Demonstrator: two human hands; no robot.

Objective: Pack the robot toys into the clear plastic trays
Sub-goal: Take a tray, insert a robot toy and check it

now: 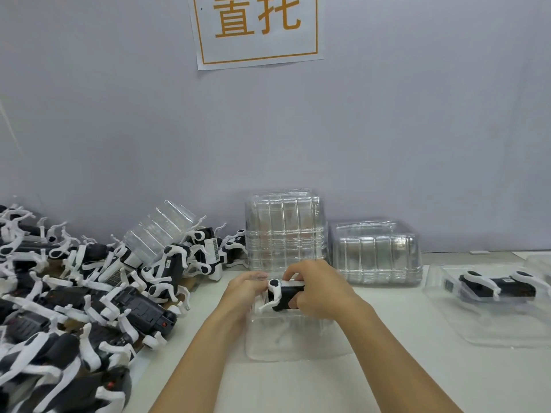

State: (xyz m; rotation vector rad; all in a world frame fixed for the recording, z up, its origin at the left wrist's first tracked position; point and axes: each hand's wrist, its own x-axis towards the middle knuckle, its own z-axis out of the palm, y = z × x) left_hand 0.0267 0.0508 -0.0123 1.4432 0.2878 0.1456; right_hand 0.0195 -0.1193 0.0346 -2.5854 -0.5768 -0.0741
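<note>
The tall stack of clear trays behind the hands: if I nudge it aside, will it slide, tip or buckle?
The tall stack of clear trays is thin see-through plastic, so probably light and easy to slide on the smooth white table. It stands higher than the shorter stack beside it, so a high push may tip it. Its ribbed walls likely flex under pressure.

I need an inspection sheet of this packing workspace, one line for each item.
Surface: pale white table.
Job's things: black-and-white robot toy held over an open clear plastic tray; heap of robot toys at left; packed tray with one toy at right; two stacks of empty trays behind.
Clutter: one clear tray tilted on the heap.
Grippers: left hand and right hand both grip the toy.
Cables: nothing seen.
Surroundings: grey wall, paper sign with orange characters.
</note>
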